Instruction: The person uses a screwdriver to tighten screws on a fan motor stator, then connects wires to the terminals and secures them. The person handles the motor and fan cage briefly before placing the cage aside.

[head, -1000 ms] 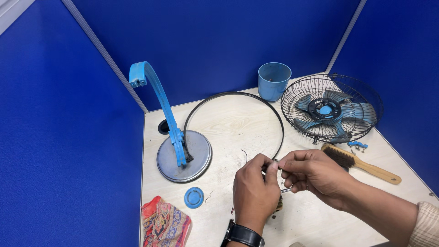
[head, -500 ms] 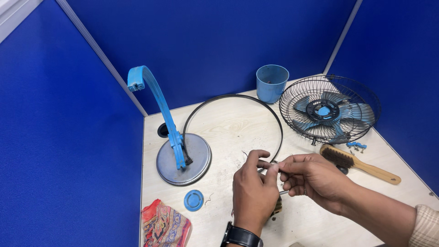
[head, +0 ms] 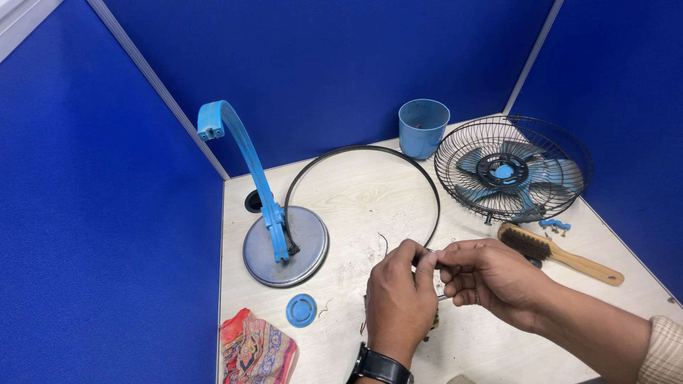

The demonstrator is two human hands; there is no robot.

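Black ring [head: 370,153] end pinched between fingers of left hand [head: 398,299], right hand [head: 491,277].

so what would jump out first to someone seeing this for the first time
Probably the two hands meeting low in the middle, the left hand and right hand pinching a thin black ring whose hoop arcs back across the table. Next, the bright blue curved stand on its round metal base at left, and the caged blue-bladed fan head at right.
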